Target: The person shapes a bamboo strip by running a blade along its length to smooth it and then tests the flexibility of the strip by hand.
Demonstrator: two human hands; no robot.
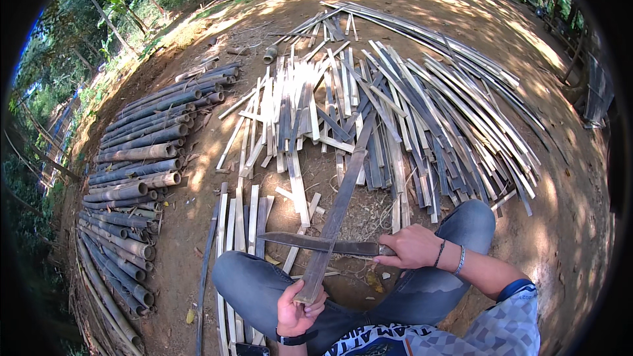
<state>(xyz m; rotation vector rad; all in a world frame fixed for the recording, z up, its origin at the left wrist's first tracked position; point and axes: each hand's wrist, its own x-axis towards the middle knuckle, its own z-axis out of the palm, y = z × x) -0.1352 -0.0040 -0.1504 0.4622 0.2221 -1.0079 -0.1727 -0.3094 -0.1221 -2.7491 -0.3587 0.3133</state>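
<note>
Left hand [298, 310]: fist closed around the near end of a long bamboo slat [339, 207], held slanting away over the ground. Right hand [412, 247]: wrist bent inward, clenched on a machete [316, 243], blade laid across the slat.

Bright dappled sun on my dirt ground [567, 224], leaf shadows, glare top centre, sharp middle, fisheye bending, black vignetted corners

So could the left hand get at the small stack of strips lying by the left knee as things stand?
Probably not right away: the left hand is closed around the long bamboo strip. The stack of strips lies close, with nothing between.
</note>
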